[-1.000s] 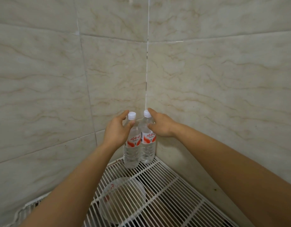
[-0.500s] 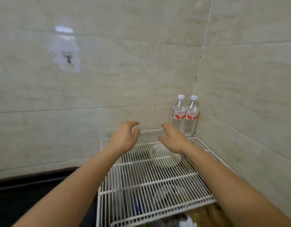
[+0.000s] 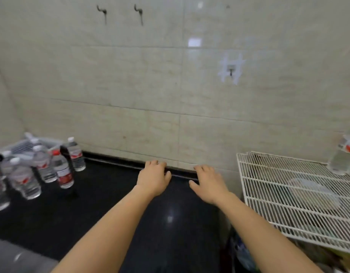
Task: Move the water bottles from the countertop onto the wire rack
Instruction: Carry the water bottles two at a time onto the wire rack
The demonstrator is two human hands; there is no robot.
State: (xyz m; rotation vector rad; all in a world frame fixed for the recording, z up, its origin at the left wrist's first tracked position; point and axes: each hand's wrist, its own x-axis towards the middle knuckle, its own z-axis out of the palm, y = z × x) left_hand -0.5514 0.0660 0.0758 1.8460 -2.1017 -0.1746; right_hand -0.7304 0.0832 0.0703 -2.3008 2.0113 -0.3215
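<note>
Both our hands are empty here, the left hand (image 3: pixel 153 177) and right hand (image 3: pixel 208 183) loosely spread, palms down, over the dark worktop (image 3: pixel 103 209). The water bottles (image 3: pixel 42 168) we want stand clustered at the far left of it, well apart from us, some blurred. One bottle (image 3: pixel 343 156) stands on the white wire rack (image 3: pixel 288 194) at the right, back by the wall. These look full, so we expect some weight, with thin, smooth plastic that gives under a squeeze. Best to wrap each around the labelled middle, not the cap, and set it down upright so it sits steady across the wires.
</note>
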